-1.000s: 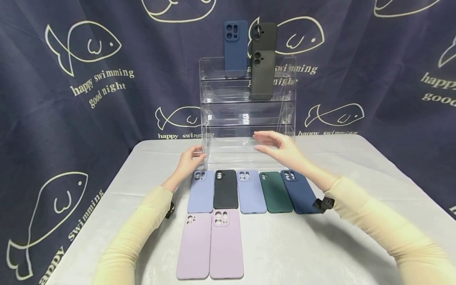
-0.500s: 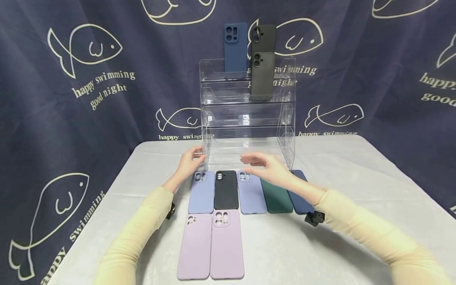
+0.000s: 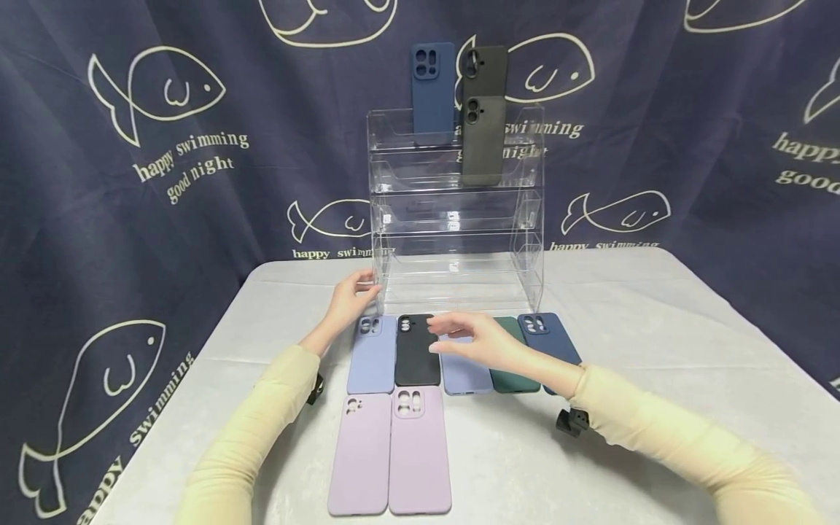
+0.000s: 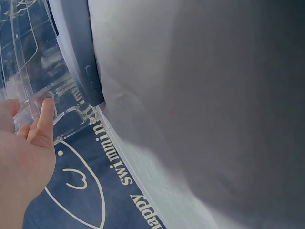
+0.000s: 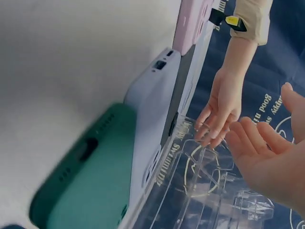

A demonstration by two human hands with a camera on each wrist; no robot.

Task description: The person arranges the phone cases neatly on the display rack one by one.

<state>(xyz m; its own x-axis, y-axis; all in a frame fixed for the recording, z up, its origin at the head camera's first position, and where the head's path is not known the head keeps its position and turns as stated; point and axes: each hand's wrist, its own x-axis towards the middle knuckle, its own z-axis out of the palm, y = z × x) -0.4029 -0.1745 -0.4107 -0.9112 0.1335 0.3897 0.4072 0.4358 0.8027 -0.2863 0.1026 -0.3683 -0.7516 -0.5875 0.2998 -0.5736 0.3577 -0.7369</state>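
Observation:
My left hand (image 3: pixel 345 300) grips the left side edge of a clear tiered display rack (image 3: pixel 423 232), with thumb and fingers at the panel. Above the row of phone cases hovers my right hand (image 3: pixel 479 339), fingers apart and holding nothing. Its fingertips overlap the right edge of the black phone case (image 3: pixel 417 361) in the head view. Under the hand lie a light-blue case (image 3: pixel 467 375) and a green case (image 3: pixel 520 375), both partly covered. Another light-blue case (image 3: pixel 372 361) ends the row at left, a dark-blue case (image 3: pixel 551 343) at right.
Two lilac cases (image 3: pixel 359 459) lie side by side in front of the row. High on the rack stand a blue case (image 3: pixel 433 98) and two dark grey cases (image 3: pixel 484 146), one before the other. A navy fish-print curtain (image 3: pixel 197 219) hangs behind the white table (image 3: pixel 656 328).
My right hand has come down and left from in front of the rack's lower tiers to above the case row. The left hand stays at the rack's side.

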